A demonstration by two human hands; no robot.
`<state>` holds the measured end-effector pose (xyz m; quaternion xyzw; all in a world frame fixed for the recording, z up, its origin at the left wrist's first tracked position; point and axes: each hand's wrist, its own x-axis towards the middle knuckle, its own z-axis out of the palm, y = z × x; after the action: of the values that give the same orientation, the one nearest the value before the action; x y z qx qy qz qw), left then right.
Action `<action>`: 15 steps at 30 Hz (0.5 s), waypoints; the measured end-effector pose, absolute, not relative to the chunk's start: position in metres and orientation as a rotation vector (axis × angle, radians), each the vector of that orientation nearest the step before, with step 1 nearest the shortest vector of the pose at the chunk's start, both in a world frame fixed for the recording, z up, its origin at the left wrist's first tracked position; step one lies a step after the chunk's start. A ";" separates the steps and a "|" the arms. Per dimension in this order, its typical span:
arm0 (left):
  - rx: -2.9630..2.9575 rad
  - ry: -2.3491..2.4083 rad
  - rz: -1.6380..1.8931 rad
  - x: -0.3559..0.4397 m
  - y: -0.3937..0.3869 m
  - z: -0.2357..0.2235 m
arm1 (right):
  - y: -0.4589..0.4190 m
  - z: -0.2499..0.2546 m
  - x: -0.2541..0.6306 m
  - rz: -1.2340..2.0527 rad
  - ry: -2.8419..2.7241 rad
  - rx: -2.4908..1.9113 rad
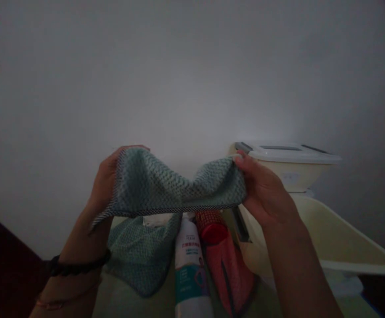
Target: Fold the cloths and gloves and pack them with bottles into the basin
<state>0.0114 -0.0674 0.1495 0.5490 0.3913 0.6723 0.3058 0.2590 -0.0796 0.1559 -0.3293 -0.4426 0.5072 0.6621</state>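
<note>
A pale wall (179, 79) fills the space beyond the person's left hand (103, 183) and right hand (267, 192). Below both hands lies a light tabletop (111, 302). The open cream bin (331, 234) stands to the right of the right hand, partly behind that forearm, and a lidded bin (298, 174) with a white lid and grey clips sits just beyond the same hand. Raised between the hands is a textured green cloth (179, 194) with a striped edge, sagging in the middle of its top. The left hand grips its left end, the fingers mostly hidden behind the fabric; the right hand pinches the upper right corner, thumb in front. Below and right of the left hand, a second green cloth (142, 254) lies crumpled. A red cloth (240, 274) lies below and left of the right hand. Between these two, below the hands, is a white and teal bottle (190, 276). A red container (214, 234) rests against the red cloth, nearer the right hand. A black bracelet (80, 268) circles the left wrist.
</note>
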 end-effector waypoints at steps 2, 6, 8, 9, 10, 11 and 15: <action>1.547 1.222 1.871 0.009 -0.068 0.150 | -0.079 0.157 0.266 1.134 -0.980 -0.782; 1.535 1.323 1.797 0.005 -0.069 0.149 | -0.078 0.162 0.280 1.067 -0.990 -0.750; 1.542 1.298 1.718 0.003 -0.068 0.148 | -0.077 0.163 0.285 1.039 -0.992 -0.682; 1.552 1.265 1.694 0.003 -0.068 0.148 | -0.077 0.163 0.286 1.026 -0.984 -0.656; 1.560 1.228 1.683 0.004 -0.067 0.147 | -0.078 0.164 0.286 1.003 -0.974 -0.642; 1.565 1.188 1.675 0.004 -0.067 0.147 | -0.078 0.164 0.285 0.970 -0.968 -0.643; 1.453 1.001 1.676 0.008 -0.062 0.145 | -0.082 0.164 0.278 0.878 -0.975 -0.724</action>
<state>0.0077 -0.0617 0.1446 0.5600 0.3859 0.6459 0.3468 0.2778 -0.0821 0.1639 -0.3291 -0.4432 0.3992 0.7320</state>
